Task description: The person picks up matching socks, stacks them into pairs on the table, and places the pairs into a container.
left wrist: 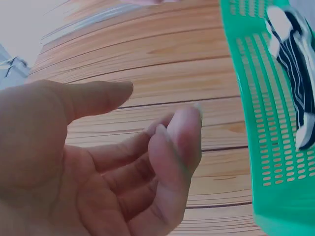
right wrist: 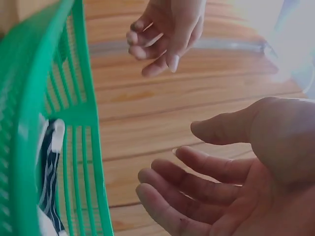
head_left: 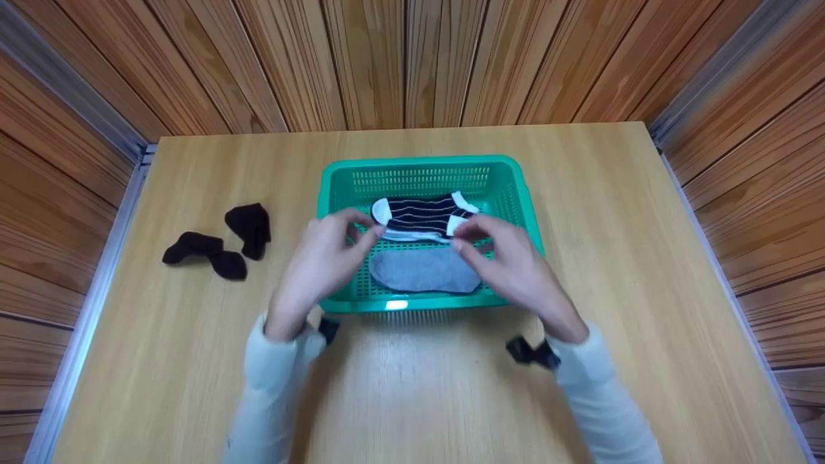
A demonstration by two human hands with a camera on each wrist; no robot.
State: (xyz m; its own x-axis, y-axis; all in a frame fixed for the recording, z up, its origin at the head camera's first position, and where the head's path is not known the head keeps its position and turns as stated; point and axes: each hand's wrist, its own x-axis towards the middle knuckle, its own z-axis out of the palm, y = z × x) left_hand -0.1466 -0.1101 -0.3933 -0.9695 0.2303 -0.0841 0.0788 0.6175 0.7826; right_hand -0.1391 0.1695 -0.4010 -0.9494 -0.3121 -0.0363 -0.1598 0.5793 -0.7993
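Over the green plastic basket [head_left: 422,300], my left hand [head_left: 325,258] hovers at the left side with thumb and fingers loosely bent and apart. My right hand [head_left: 515,264] is over the right side, and its fingers [right wrist: 197,189] hold nothing in the right wrist view. Inside the basket lies a dark ankle sock [head_left: 419,214] with thin white stripes and white toe and heel, on top of a light-coloured sock [head_left: 412,236]. Nearer me, a grey sock [head_left: 422,270] lies flat along the front wall, its right end partly covered by my right hand.
Two crumpled black socks lie on the table [head_left: 644,290] left of the basket: one black sock [head_left: 250,229] farther back, another black sock [head_left: 206,253] closer to the left edge. Wood-plank walls [head_left: 374,64] with metal rails [head_left: 97,283] enclose the table's back and sides.
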